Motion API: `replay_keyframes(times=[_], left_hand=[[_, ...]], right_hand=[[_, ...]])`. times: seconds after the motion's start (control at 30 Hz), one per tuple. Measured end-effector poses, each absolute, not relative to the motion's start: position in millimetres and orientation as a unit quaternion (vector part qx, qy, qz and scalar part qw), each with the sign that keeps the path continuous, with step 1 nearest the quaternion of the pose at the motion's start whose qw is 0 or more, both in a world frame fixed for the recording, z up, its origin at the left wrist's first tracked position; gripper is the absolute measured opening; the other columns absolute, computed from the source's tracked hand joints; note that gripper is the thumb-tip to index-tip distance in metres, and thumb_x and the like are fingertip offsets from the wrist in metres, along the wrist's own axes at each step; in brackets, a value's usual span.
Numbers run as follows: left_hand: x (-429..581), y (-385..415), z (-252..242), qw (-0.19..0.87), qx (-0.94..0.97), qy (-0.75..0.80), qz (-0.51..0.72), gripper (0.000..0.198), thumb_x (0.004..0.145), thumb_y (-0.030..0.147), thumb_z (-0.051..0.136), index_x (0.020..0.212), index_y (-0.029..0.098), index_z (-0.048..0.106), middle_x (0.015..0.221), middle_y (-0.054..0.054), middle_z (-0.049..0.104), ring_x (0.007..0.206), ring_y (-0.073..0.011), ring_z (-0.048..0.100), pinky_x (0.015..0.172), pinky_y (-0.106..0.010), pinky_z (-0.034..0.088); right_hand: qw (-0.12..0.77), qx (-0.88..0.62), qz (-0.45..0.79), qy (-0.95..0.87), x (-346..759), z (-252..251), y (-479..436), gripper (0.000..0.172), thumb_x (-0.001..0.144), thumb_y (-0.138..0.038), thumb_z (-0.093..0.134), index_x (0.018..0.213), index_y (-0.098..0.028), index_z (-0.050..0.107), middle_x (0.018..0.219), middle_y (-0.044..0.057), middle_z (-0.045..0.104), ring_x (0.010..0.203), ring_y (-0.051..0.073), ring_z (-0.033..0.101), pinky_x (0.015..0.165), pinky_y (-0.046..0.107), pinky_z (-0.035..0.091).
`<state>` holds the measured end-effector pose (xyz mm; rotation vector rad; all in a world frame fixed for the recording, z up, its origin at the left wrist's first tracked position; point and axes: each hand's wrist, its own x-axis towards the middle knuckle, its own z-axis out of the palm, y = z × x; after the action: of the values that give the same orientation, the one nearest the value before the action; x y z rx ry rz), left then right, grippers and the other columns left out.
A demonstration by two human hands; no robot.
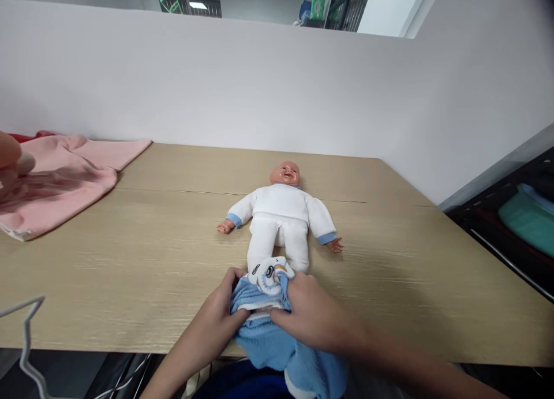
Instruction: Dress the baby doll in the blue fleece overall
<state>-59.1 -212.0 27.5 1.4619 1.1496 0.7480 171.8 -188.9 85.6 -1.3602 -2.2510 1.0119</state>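
A baby doll (280, 202) in a white suit with blue cuffs lies face up on the table, its head toward the wall. At its feet, a light blue baby garment (270, 341) with a white cartoon patch is bunched up and hangs over the table's front edge. My left hand (220, 309) grips the garment's left side, thumb at a white-edged opening. On the other side, my right hand (314, 309) holds the cloth in the same way. The doll's feet are hidden by the garment and my hands.
On the wooden table (164, 283), a pink cloth (82, 174) lies at the far left, with part of a skin-coloured object (11, 162) over it. A bent metal rod (28, 329) sticks up at the lower left. The white wall (216, 81) borders the back; a dark rack (511, 214) stands right.
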Motion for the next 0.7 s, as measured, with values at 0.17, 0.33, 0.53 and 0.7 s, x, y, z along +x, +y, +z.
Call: replay_keyframes(times=[0.17,0.33,0.53,0.7], left_hand=[[-58,-212,25,0.561,0.565,0.449,0.404,0.038,0.088,0.025,0.068,0.124,0.024,0.057,0.118,-0.005,0.066,0.113,-0.0262,0.064,0.100,-0.037,0.053],[-58,-214,28,0.571,0.539,0.436,0.440,0.043,0.091,0.023,0.077,0.130,0.025,0.061,0.125,-0.006,0.069,0.119,-0.0256,0.068,0.102,-0.035,0.058],[-55,-224,21,0.557,0.522,0.432,0.480,0.052,0.099,0.036,0.083,0.144,0.028,0.057,0.151,-0.013,0.065,0.133,-0.0289,0.070,0.108,-0.036,0.061],[-57,-219,7,0.492,0.537,0.451,0.517,0.040,0.098,0.031,0.084,0.133,0.025,0.067,0.135,-0.010,0.072,0.122,-0.0258,0.074,0.102,-0.033,0.062]], right_hand=[[0.190,-0.481,0.370,-0.772,176,79,-190,0.035,0.086,-0.016,0.069,0.118,-0.023,0.081,0.124,0.010,0.084,0.116,0.034,0.080,0.108,0.047,0.061],[0.262,-0.434,0.374,-0.777,182,68,-194,0.060,0.079,-0.014,0.076,0.137,-0.029,0.074,0.152,0.009,0.073,0.142,0.034,0.070,0.128,0.046,0.053],[0.333,-0.411,0.343,-0.777,181,63,-199,0.081,0.073,-0.012,0.078,0.149,-0.032,0.061,0.149,0.010,0.074,0.140,0.035,0.073,0.124,0.046,0.059],[0.342,-0.437,0.331,-0.763,180,75,-197,0.038,0.077,-0.016,0.074,0.113,-0.026,0.075,0.110,0.006,0.085,0.100,0.033,0.082,0.092,0.045,0.068]])
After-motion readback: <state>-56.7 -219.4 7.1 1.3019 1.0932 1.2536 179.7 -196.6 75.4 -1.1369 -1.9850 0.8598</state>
